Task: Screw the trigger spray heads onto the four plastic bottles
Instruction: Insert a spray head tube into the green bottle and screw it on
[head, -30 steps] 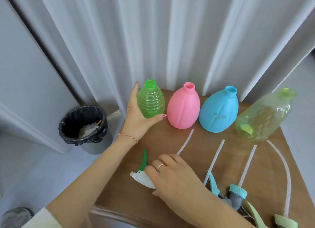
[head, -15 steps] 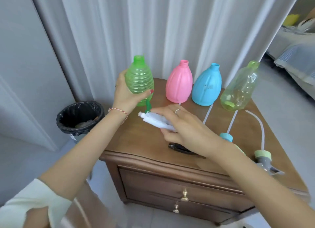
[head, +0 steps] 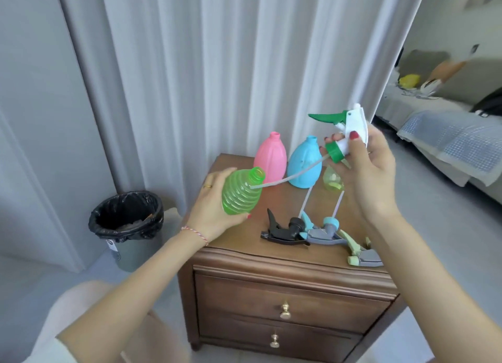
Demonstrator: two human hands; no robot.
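While right hand (head: 364, 169) pinches spray head (head: 350, 126), left hand (head: 212, 213) (palm hidden) grips green bottle (head: 240, 192).

My left hand (head: 214, 213) grips the ribbed green bottle (head: 240, 192), tilted rightward above the tabletop (head: 244, 243). My right hand (head: 364, 172) holds the white and green spray head (head: 345, 130) up, its tube (head: 288, 178) reaching the bottle's mouth.

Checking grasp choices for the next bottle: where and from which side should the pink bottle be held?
Grip the pink bottle around its wide belly, coming from its left. It stands upright, its narrow neck must stay free for a spray head, and the blue bottle crowds its right.
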